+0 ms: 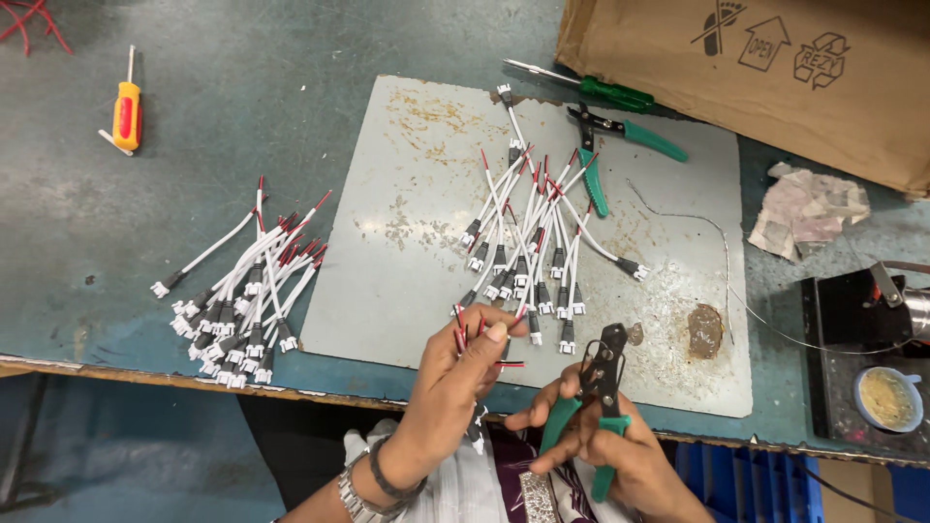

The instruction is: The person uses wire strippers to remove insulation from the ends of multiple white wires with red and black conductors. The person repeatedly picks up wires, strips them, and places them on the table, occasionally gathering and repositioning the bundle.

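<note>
My left hand (457, 378) pinches one short wire lead (478, 341) with red and black stripped ends, just above the table's front edge. My right hand (596, 441) grips a green-handled wire stripper (599, 387), its black jaws pointing up beside the lead. Right above both hands lies a heap of white-and-red leads with black sleeves and white connectors (528, 232) on a stained grey metal plate (387, 252). A second heap of similar leads (247, 291) rests on the blue-green table to the left.
Green-handled pliers (605, 145) and a green screwdriver (591, 89) lie at the plate's far edge. A yellow screwdriver (126, 114) sits far left. A cardboard box (775, 68) stands at the back right, a crumpled rag (809, 208) and a small pot of paste (886, 399) to the right.
</note>
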`<state>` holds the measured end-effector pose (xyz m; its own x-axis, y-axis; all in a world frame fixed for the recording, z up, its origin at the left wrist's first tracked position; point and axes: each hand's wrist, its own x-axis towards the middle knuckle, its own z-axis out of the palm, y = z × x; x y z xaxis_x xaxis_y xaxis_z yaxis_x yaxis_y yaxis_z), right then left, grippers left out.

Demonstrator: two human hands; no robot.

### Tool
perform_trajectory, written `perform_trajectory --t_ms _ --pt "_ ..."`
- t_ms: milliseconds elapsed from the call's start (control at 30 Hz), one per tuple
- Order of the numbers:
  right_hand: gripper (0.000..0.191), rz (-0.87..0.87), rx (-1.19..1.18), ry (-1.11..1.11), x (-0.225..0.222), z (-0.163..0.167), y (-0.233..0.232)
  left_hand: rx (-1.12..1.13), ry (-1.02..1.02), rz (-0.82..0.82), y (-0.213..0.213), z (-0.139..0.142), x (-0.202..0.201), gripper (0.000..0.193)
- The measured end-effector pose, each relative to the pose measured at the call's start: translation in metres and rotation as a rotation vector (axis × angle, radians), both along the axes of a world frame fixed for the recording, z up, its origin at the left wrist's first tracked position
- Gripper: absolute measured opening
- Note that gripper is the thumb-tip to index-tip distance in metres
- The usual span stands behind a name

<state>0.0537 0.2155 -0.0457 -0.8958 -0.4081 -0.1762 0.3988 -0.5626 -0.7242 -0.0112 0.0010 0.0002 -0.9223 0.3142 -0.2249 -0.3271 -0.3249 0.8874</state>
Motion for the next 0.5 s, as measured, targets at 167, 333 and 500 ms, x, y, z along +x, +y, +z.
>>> perform_trajectory --t_ms 167,333,500 --pt "0.046 0.006 -0.012 -0.007 0.002 -0.001 -0.002 -0.009 0.031 -0.005 0.003 0.006 0.0 0.027" --pt "0.047 0.03 0.006 -0.028 0.005 -0.004 0.002 -0.182 0.293 0.01 0.003 0.016 0.004 0.026" --pt "0.052 0.057 0.07 -0.113 0.007 -0.003 0.005 -0.246 0.231 -0.107 0.003 0.022 0.006 0.034"
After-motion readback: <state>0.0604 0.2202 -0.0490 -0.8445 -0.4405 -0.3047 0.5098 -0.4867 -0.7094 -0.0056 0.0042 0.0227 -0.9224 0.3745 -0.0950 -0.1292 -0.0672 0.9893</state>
